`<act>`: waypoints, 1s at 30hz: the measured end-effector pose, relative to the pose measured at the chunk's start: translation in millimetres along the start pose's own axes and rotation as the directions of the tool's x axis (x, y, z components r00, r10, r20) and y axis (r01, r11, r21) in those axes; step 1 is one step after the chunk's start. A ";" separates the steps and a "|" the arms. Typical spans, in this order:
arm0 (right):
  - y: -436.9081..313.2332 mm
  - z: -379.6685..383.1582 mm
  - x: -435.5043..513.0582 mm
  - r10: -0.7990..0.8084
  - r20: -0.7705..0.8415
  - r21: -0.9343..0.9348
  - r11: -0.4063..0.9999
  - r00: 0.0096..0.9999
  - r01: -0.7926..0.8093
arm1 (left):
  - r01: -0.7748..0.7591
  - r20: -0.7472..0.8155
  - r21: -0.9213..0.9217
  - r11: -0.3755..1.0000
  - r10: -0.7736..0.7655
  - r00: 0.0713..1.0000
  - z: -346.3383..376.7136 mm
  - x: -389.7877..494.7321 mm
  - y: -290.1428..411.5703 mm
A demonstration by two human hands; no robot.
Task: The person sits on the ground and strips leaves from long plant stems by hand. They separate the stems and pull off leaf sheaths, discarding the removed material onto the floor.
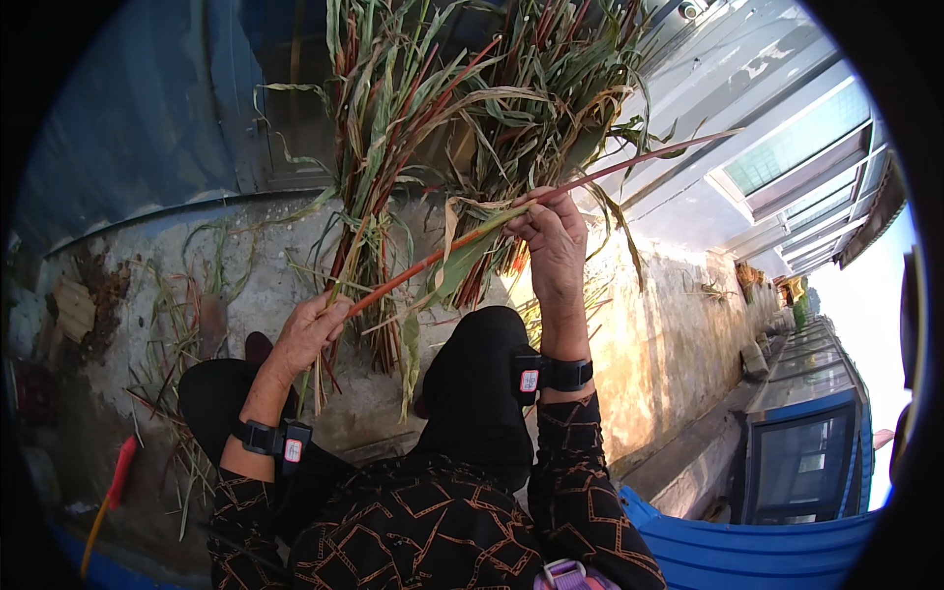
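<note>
A long reddish plant stalk (435, 258) with drying leaves slants across the view in front of my body. Its lower end is gripped by my left hand (313, 330), fingers closed above my left knee. Further up, my right hand (549, 221) is closed around the same stalk, whose thin tip reaches beyond it to the upper right. Past the stalk lies a tied bundle of leafy stalks (369, 177), its cut ends pointing towards my feet. A second, thicker bundle (531, 110) lies to the right of it, partly hidden by my right hand.
Loose stalks and leaves (177, 346) are scattered on the concrete ground at left. A red-handled tool (122, 472) lies at lower left, near a broken piece of board (74, 308). A blue metal wall (147, 125) stands at upper left, a white building wall (686, 177) at right.
</note>
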State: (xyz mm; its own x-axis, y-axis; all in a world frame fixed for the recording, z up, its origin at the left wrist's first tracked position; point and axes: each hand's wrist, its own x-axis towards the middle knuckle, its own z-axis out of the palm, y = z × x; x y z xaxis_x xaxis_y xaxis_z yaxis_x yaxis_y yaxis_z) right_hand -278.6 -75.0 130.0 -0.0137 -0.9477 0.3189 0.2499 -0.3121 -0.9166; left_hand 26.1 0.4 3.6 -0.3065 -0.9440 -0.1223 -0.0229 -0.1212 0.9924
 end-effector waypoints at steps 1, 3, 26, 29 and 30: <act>0.1 0.5 -0.3 -0.002 0.001 0.016 1.000 1.000 0.002 | -0.003 -0.001 -0.005 1.000 0.003 1.000 0.0 0.4 -0.7; 0.3 0.9 -1.2 0.009 -0.017 0.042 0.999 1.000 -0.009 | 0.000 -0.008 -0.012 1.000 0.000 1.000 0.5 1.8 -2.8; 20.1 -19.7 -3.5 0.067 -0.028 0.338 0.940 0.997 -0.054 | 0.009 0.063 0.006 1.000 -0.009 0.998 5.8 -2.2 1.5; 25.0 -19.1 -4.8 0.102 -0.030 0.395 0.915 0.994 -0.082 | 0.006 0.066 -0.001 1.000 -0.005 0.998 7.0 -2.0 0.9; 26.6 -18.5 -5.3 0.132 -0.054 0.406 0.909 0.990 -0.099 | 0.007 0.063 0.001 1.000 -0.007 0.998 7.3 -1.8 0.9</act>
State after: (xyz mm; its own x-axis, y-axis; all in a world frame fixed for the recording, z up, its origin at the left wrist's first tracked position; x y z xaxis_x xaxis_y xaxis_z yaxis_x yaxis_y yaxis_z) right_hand -289.8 -79.5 99.4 -0.0327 -0.9828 0.1818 0.6211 -0.1625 -0.7667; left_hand 19.6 4.2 4.8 -0.3661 -0.9217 -0.1283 -0.0262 -0.1276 0.9915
